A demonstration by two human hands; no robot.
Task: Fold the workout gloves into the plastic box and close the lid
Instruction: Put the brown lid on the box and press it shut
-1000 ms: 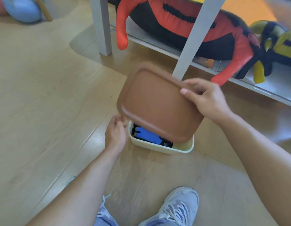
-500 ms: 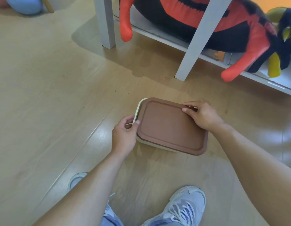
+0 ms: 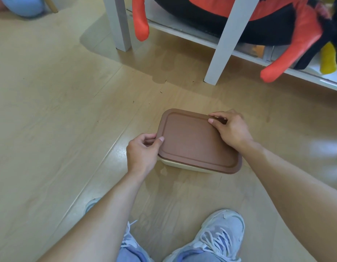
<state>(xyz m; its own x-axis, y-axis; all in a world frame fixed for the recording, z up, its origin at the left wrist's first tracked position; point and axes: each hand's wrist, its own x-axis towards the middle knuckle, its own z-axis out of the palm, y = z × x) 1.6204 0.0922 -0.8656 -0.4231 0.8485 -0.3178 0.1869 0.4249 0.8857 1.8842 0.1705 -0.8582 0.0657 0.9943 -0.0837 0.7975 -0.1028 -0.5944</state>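
Shifted left since half a second ago, the flat brown rectangular plastic lid (image 3: 197, 140) now covers the cream plastic box (image 3: 184, 166) on the wooden floor (image 3: 50, 110). Left hand (image 3: 143, 154) pinches its left edge; right hand (image 3: 231, 129) grips the far right corner.

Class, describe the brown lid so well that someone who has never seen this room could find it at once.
Start at the white shelf leg standing on the wooden floor, then look nearer the person's sneakers. There the brown lid lies on a cream plastic box, with the left hand and right hand at opposite edges. It is the only flat, brown, rounded rectangle there.
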